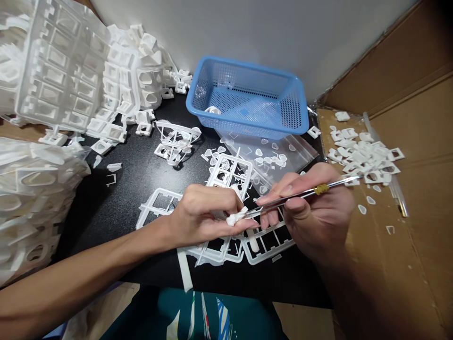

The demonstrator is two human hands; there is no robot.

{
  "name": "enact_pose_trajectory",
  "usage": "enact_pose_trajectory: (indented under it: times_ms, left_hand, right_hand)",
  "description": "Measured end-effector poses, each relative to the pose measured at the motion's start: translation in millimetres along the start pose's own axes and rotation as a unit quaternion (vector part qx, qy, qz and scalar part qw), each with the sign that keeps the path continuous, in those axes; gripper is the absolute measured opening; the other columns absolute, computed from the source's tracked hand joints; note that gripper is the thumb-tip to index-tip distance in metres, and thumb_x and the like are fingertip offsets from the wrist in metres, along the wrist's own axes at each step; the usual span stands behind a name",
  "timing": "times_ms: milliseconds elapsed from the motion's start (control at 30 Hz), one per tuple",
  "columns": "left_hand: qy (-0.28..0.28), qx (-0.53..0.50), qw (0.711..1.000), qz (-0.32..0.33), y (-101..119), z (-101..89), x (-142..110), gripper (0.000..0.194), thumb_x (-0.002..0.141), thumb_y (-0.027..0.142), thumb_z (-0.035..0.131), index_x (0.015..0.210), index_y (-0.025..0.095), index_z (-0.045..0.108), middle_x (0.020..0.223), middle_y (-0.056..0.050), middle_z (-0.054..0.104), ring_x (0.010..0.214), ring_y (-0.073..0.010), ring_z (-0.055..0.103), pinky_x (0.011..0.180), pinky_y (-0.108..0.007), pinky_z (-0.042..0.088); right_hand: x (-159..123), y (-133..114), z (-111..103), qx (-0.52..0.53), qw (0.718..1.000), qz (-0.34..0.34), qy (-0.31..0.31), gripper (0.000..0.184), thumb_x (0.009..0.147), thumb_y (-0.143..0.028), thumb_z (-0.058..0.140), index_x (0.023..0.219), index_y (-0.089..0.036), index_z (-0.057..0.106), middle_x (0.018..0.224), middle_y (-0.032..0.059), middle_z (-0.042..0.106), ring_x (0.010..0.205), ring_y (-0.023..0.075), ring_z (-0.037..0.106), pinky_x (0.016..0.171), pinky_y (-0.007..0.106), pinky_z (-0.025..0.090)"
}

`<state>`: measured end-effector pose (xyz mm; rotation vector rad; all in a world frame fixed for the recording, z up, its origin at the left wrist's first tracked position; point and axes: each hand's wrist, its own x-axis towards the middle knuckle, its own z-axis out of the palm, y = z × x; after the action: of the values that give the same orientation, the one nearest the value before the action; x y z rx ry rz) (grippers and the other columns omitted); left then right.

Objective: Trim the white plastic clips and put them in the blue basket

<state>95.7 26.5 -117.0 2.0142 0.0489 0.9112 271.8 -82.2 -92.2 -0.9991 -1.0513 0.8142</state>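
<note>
My left hand (205,212) is closed around a small white plastic part (236,217), pinched at the fingertips above the black table. My right hand (311,208) grips thin metal tweezers (304,193) with a yellow band, their tips touching that part. Under both hands lie white plastic moulding frames (262,243) with empty cells. A blue mesh basket (283,123) stands behind them with one or two white pieces inside.
Stacks of white plastic frames (71,71) fill the left side and back left. A clear plastic bag (279,151) with small white pieces lies in front of the basket. A cardboard box (406,189) on the right holds several loose white parts (364,156).
</note>
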Motion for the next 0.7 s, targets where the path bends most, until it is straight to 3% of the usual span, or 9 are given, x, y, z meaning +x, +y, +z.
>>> enact_pose_trajectory:
  times_ms: [700]
  left_hand:
    - [-0.004,-0.007,1.0,0.008,1.1,-0.1,0.5,0.027,0.089,0.02,0.082,0.07,0.013,0.064,0.069,-0.006,0.072,0.06,-0.0131,0.069,0.055,-0.02,0.053]
  right_hand:
    - [2.4,-1.6,-0.6,0.025,0.999,0.023,-0.011,0.014,0.095,-0.031,0.077,0.096,-0.026,0.064,0.085,0.0008,0.08,0.049,0.0157,0.068,0.042,0.031,0.059]
